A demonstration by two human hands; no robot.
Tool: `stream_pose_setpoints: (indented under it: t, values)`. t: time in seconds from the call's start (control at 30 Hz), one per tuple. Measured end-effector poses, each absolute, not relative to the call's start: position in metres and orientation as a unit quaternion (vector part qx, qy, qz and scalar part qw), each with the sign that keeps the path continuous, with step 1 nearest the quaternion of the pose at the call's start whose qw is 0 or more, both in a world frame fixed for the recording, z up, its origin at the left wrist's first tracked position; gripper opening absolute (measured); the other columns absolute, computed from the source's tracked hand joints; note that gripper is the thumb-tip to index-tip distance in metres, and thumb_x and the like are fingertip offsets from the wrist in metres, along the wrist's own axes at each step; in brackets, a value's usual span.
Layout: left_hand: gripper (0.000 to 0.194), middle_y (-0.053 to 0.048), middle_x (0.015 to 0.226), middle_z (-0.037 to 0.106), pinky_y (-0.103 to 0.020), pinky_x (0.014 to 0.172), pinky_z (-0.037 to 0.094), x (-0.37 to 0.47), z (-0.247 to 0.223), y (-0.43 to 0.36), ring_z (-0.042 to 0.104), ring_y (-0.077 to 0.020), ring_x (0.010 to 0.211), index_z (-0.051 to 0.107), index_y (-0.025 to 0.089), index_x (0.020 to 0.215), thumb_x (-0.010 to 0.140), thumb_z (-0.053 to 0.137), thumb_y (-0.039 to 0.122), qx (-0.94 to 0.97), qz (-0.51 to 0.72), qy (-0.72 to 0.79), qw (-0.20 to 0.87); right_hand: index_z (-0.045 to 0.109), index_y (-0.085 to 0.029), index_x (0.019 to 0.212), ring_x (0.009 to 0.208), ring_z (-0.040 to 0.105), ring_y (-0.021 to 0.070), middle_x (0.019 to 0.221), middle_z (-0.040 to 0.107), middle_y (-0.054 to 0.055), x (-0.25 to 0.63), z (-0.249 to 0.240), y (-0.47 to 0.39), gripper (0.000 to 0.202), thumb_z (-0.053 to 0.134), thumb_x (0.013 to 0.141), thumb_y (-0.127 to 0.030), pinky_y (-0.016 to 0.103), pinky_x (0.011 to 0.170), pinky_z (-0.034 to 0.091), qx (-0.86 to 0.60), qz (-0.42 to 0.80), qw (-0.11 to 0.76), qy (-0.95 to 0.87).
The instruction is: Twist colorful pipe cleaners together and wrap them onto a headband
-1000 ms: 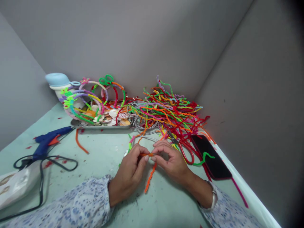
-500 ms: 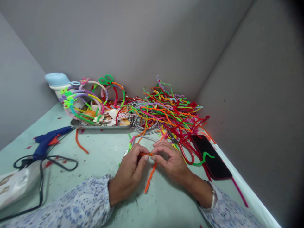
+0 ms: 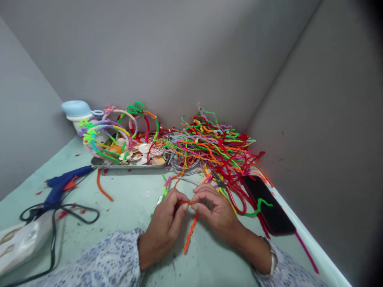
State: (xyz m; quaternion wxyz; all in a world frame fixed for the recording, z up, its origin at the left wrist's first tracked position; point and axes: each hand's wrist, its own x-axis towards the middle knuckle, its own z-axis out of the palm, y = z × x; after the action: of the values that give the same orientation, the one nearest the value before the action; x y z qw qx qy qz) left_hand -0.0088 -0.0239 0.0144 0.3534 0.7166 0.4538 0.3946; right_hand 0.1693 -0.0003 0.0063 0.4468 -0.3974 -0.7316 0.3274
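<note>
Between my two hands, near the middle of the table, a short piece of orange pipe cleaner (image 3: pixel 182 203) is pinched. My left hand (image 3: pixel 167 223) grips it with thumb and index finger. The thumb and fingertips of my right hand (image 3: pixel 218 211) close on its other end, almost touching the left thumb. An orange pipe cleaner strand (image 3: pixel 190 234) hangs down below the fingers; whether it joins the pinched piece is hidden. Behind my left hand, a pink and green wrapped piece (image 3: pixel 165 186) partly shows. Scissors with red handles (image 3: pixel 239 205) lie beyond my right hand.
A metal tray (image 3: pixel 131 166) of shells and wrapped headbands (image 3: pixel 122 129) stands at the back, beside a blue-lidded bottle (image 3: pixel 77 109). A heap of pipe cleaners (image 3: pixel 215 143) lies at back right, a phone (image 3: pixel 269 207) at right. Left are a blue glue gun (image 3: pixel 60 185) and its cord.
The whole scene sits slightly lower in the picture, as my head view has tilted up a little. Both hands keep the same pinch on the orange pipe cleaner.
</note>
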Motion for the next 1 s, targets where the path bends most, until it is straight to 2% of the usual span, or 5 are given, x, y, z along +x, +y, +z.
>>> stream_pose_setpoints:
  t: [0.43, 0.63, 0.73, 0.83, 1.0]
  values:
    - [0.016, -0.003, 0.085, 0.055, -0.031, 0.071, 0.04, -0.009, 0.01, -0.022, 0.052, -0.0174, 0.079, 0.053, 0.019, 0.089, 0.096, 0.04, 0.024, 0.734, 0.395, 0.437, 0.337, 0.067, -0.022, 0.08, 0.1, 0.057, 0.0186, 0.09, 0.064, 0.002, 0.17, 0.008, -0.001, 0.007, 0.067, 0.081, -0.016, 0.032, 0.091, 0.042, -0.413, 0.353, 0.417, -0.729]
    - [0.013, -0.004, 0.086, 0.056, -0.03, 0.072, 0.043, -0.01, 0.012, -0.023, 0.054, -0.0171, 0.08, 0.054, 0.019, 0.092, 0.095, 0.042, 0.02, 0.74, 0.421, 0.421, 0.312, 0.065, -0.022, 0.088, 0.103, 0.055, 0.0206, 0.09, 0.065, 0.003, 0.171, 0.007, -0.001, 0.006, 0.065, 0.083, -0.018, 0.036, 0.092, 0.042, -0.379, 0.279, 0.444, -0.762]
    - [0.013, -0.005, 0.093, 0.056, -0.031, 0.074, 0.046, -0.011, 0.012, -0.024, 0.056, -0.0177, 0.086, 0.054, 0.021, 0.103, 0.093, 0.045, 0.018, 0.745, 0.434, 0.414, 0.291, 0.064, -0.023, 0.091, 0.1, 0.056, 0.0209, 0.088, 0.065, 0.003, 0.172, 0.007, -0.001, 0.008, 0.063, 0.084, -0.018, 0.037, 0.091, 0.042, -0.361, 0.245, 0.462, -0.772]
    - [0.029, -0.008, 0.112, 0.051, -0.03, 0.073, 0.05, -0.012, 0.011, -0.022, 0.058, -0.0159, 0.084, 0.048, 0.024, 0.121, 0.092, 0.048, 0.018, 0.733, 0.461, 0.411, 0.284, 0.064, -0.024, 0.09, 0.095, 0.057, 0.0197, 0.089, 0.064, 0.003, 0.173, 0.007, 0.0, 0.007, 0.061, 0.087, -0.018, 0.036, 0.088, 0.044, -0.381, 0.246, 0.5, -0.738]
    - [0.033, -0.009, 0.123, 0.049, -0.027, 0.073, 0.052, -0.016, 0.018, -0.009, 0.062, -0.0142, 0.085, 0.05, 0.026, 0.126, 0.094, 0.048, 0.019, 0.7, 0.475, 0.452, 0.283, 0.065, -0.025, 0.092, 0.097, 0.058, 0.0199, 0.094, 0.063, 0.004, 0.179, 0.013, 0.006, 0.007, 0.06, 0.088, -0.023, 0.036, 0.09, 0.045, -0.401, 0.275, 0.561, -0.671]
